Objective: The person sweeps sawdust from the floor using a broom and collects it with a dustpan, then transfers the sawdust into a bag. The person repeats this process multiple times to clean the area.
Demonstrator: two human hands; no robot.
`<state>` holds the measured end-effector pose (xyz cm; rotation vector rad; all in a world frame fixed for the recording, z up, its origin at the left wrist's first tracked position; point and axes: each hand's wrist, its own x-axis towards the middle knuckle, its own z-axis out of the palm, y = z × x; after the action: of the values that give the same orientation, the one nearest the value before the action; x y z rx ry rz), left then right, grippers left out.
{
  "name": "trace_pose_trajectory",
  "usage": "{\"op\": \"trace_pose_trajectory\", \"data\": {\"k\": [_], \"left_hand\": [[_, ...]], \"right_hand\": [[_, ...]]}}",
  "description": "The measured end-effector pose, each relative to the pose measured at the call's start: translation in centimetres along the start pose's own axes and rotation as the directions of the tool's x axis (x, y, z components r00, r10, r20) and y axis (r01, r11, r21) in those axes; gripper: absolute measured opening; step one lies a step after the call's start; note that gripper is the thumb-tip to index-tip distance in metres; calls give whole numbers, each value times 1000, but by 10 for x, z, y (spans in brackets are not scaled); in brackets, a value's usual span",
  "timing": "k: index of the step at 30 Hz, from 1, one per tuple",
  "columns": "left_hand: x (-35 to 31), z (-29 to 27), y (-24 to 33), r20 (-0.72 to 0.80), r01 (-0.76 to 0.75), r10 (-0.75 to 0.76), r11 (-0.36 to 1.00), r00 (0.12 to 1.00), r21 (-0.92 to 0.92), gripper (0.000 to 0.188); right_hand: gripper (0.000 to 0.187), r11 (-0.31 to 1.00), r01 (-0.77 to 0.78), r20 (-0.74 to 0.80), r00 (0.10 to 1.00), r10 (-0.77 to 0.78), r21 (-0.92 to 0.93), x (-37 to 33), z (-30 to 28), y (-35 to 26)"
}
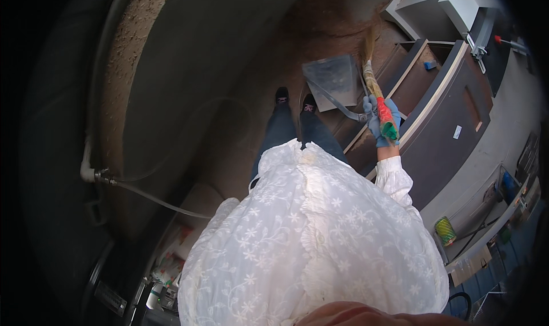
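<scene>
My right hand (374,123), in a blue-grey glove, is closed around the handles of a broom and a dustpan. The broom (372,80) has straw-coloured bristles pointing away from me and a handle end wrapped in red and green. To its left, the metal dustpan (333,83) hangs tilted above the floor, its long grey handle running back to the same hand. A white sleeve covers my right forearm. My left hand does not show.
Dark brown panels with pale edges (446,94) stand close on the right, with a small blue block (430,65) among them. A large dark curved surface (200,57) fills the left. A clear hose (160,201) runs near my left side. A green-yellow roll (445,231) lies at lower right.
</scene>
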<state>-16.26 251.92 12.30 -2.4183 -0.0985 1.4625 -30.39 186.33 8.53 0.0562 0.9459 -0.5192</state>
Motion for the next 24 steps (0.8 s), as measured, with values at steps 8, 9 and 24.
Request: {"op": "trace_pose_trajectory", "data": {"k": [8, 9, 24], "left_hand": [[53, -30, -12, 17, -60, 60, 998, 998, 5, 51], [59, -33, -14, 20, -69, 69, 998, 997, 6, 51], [119, -63, -24, 36, -137, 136, 991, 990, 11, 53]], "right_hand": [[53, 999, 30, 163, 986, -26, -23, -18, 40, 24], [56, 996, 87, 69, 994, -85, -22, -17, 45, 27], [55, 983, 103, 242, 968, -63, -154, -34, 146, 54]]}}
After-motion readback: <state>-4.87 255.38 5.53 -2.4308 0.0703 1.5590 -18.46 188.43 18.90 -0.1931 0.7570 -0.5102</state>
